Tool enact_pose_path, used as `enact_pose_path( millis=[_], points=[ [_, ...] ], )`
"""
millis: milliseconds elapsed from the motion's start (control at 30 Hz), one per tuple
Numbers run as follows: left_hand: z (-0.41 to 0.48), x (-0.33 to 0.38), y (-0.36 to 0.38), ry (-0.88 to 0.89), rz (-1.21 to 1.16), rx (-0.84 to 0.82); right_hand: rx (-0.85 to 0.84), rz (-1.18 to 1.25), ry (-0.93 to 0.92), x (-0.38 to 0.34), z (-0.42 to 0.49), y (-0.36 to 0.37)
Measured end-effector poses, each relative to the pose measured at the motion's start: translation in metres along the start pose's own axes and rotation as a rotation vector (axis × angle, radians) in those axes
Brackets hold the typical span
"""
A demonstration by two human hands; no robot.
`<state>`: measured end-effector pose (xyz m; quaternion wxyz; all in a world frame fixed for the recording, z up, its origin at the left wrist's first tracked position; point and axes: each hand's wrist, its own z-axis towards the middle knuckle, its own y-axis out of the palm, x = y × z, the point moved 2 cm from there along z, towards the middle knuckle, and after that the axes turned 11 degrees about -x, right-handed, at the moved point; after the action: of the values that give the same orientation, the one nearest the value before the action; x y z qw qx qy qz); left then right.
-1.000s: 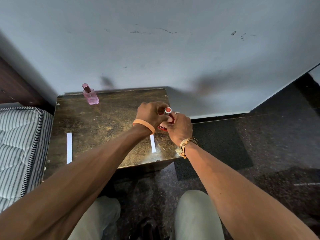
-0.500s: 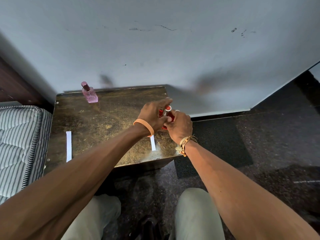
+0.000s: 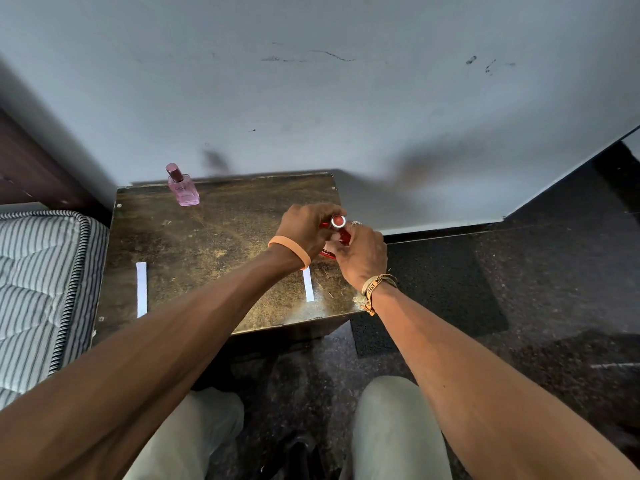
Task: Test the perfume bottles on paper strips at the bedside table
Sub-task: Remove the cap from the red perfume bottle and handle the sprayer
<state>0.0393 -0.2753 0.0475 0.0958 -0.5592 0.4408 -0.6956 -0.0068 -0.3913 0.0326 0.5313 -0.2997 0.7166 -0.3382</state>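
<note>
Both my hands hold a red perfume bottle [image 3: 341, 232] over the right side of the bedside table [image 3: 194, 251]. My left hand [image 3: 304, 227] curls around its top part, and my right hand [image 3: 360, 256] grips its lower body. The round red top of the bottle faces up between my fingers. A white paper strip [image 3: 308, 287] lies on the table just below my hands, partly under my left wrist. A second white strip [image 3: 141, 289] lies near the table's left edge. A pink perfume bottle [image 3: 183, 187] stands upright at the back left.
A grey wall rises right behind the table. A striped mattress [image 3: 41, 282] abuts the table's left side. A dark mat [image 3: 443, 285] lies on the black floor to the right. My knees are below the table's front edge.
My left hand's fingers have curled back over the top of the red bottle after being stretched out half a second ago. The bottle stays between both hands.
</note>
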Motion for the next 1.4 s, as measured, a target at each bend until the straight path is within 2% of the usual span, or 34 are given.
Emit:
enact_pose_path(
  millis=[233, 367, 567, 733, 933, 1100, 1300, 1400],
  points=[
    [-0.004, 0.002, 0.004, -0.036, -0.067, 0.108, 0.002, -0.012, -0.002, -0.003, 0.0, -0.002],
    [0.0, 0.002, 0.001, 0.004, -0.037, -0.004, 0.024, 0.002, 0.018, -0.002, 0.001, -0.001],
    [0.001, 0.002, -0.005, -0.078, -0.108, 0.104, 0.018, -0.031, 0.007, -0.005, 0.001, -0.001],
    [-0.003, 0.003, -0.002, 0.009, 0.0, -0.018, 0.012, -0.008, 0.003, -0.003, 0.0, -0.002],
    [-0.001, 0.0, -0.008, -0.075, -0.079, 0.085, 0.008, -0.002, 0.02, -0.005, 0.0, -0.002],
    [-0.002, 0.004, -0.005, -0.011, -0.038, 0.012, 0.011, -0.002, 0.009, -0.005, 0.0, -0.003],
    [-0.004, 0.005, -0.009, -0.02, -0.039, 0.093, 0.014, 0.006, 0.013, -0.005, 0.0, -0.003],
    [-0.004, 0.006, -0.004, -0.001, 0.022, 0.009, 0.015, 0.005, 0.013, -0.005, 0.0, -0.002]
  ],
)
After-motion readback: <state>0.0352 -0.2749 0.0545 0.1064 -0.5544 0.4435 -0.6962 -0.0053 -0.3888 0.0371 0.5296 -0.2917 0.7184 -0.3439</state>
